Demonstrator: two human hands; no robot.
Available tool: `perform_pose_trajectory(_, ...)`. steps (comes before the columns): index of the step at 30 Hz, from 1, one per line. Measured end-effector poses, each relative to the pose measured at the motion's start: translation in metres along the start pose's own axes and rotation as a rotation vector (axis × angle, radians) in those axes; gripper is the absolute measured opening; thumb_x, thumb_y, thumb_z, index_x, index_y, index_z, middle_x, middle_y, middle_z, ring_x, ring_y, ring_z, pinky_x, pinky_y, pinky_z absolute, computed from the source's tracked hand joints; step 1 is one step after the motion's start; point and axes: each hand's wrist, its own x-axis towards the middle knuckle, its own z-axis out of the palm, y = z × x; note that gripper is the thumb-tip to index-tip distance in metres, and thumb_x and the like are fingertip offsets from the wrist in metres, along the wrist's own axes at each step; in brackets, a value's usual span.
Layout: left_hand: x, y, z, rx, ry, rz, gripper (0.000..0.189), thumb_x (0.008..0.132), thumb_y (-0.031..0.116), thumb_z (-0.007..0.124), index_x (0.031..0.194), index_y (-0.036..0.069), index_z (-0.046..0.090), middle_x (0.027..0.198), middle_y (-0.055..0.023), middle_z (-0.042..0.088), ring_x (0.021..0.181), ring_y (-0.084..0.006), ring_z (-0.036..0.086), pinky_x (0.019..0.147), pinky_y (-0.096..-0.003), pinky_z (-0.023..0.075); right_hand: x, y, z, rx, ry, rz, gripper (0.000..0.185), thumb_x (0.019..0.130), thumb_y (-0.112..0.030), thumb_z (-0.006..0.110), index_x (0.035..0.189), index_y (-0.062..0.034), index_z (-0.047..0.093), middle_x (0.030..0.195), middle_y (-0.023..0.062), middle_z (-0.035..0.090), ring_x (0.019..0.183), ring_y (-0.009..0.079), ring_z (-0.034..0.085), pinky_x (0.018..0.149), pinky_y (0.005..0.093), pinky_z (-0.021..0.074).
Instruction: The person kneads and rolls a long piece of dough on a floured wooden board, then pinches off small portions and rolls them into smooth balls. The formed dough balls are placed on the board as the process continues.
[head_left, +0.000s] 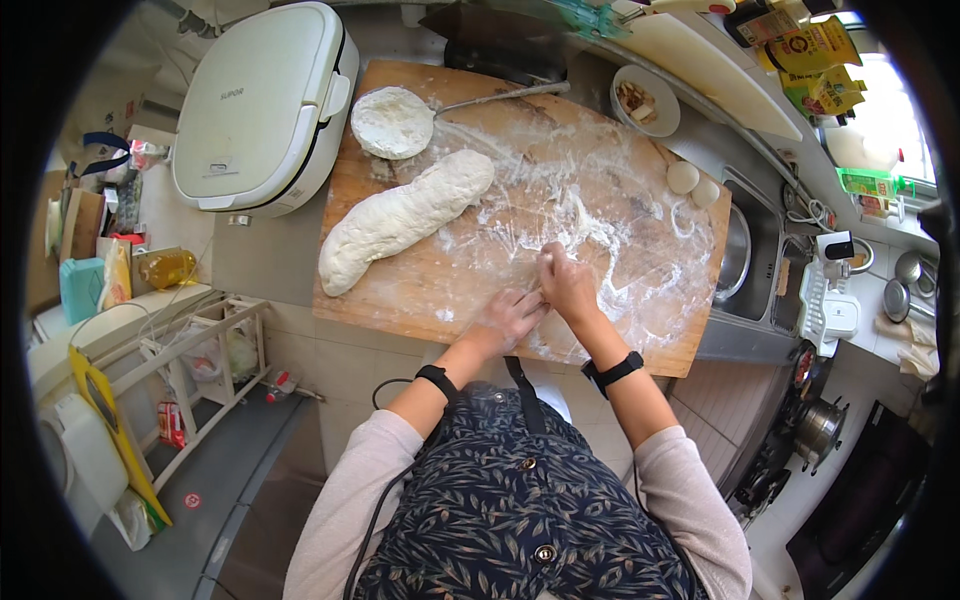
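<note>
My left hand (510, 319) and my right hand (566, 281) meet over the near part of a floured wooden board (397, 315). Their fingers touch or nearly touch, and the fingers of my right hand are curled. Whether anything small lies between the fingertips cannot be seen. A thick log of dough (409, 221) lies slantwise on the board, to the left of and beyond my hands. Behind it rests a ladle-like scoop of flour (392, 124), its long handle pointing right. Loose flour (577, 217) is smeared across the board just past my right hand.
A white electric griddle (255, 105) stands left of the board. Two round pale pieces (682, 178) sit at its far right corner. Beyond is a bowl of food pieces (645, 101). A steel sink (754, 247) borders the board's right side, with a dish rack (821, 300) past it.
</note>
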Motion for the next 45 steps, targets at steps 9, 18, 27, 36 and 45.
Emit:
perform_pose_trajectory(9,-0.003,0.001,0.000,0.036,-0.002,-0.014,0.049,0.083,0.012,0.061,0.132,0.014,0.065,0.129,-0.0041,0.061,0.110,-0.0239,0.059,0.095,-0.0405,0.0509,0.089,0.051,0.018,-0.097,0.318,-0.140,0.017,0.096,-0.016,0.060,0.112,-0.0145,0.064,0.075,0.0181,0.069,0.069,0.0402,0.068,0.059,0.0492,0.0528)
perform_pose_trajectory(18,-0.003,-0.001,0.003,0.079,0.041,0.025,0.046,0.084,0.015,0.062,0.130,0.014,0.066,0.127,-0.0038,0.061,0.107,-0.0232,0.059,0.094,-0.0393,0.0496,0.056,0.023,-0.010,0.092,0.055,0.127,0.033,0.101,-0.041,0.058,0.101,-0.0093,0.069,0.081,0.0215,0.071,0.074,0.0416,0.070,0.063,0.0527,0.0507)
perform_pose_trajectory(27,-0.004,0.000,0.002,0.054,0.000,0.032,0.047,0.084,0.014,0.060,0.130,0.014,0.067,0.129,-0.0044,0.061,0.111,-0.0222,0.060,0.095,-0.0382,0.0488,0.027,0.021,0.020,-0.127,0.254,-0.132,0.011,0.095,-0.018,0.064,0.104,-0.0121,0.068,0.060,0.0173,0.063,0.057,0.0362,0.067,0.052,0.0474,0.0522)
perform_pose_trajectory(36,-0.008,0.000,0.001,0.004,0.011,0.036,0.052,0.083,0.011,0.059,0.135,0.006,0.062,0.138,-0.0063,0.058,0.118,-0.0241,0.060,0.102,-0.0386,0.0477,0.098,0.049,0.008,-0.035,0.359,-0.035,0.016,0.100,-0.024,0.059,0.105,-0.0109,0.068,0.079,0.0219,0.070,0.073,0.0413,0.069,0.062,0.0502,0.0523)
perform_pose_trajectory(45,-0.006,-0.002,0.005,-0.005,-0.079,0.021,0.048,0.084,0.014,0.060,0.131,0.007,0.064,0.135,-0.0062,0.059,0.120,-0.0241,0.057,0.103,-0.0394,0.0468,-0.021,-0.001,0.005,0.060,0.149,-0.148,0.011,0.097,-0.020,0.064,0.098,-0.0097,0.067,0.062,0.0161,0.064,0.058,0.0336,0.068,0.054,0.0438,0.0514)
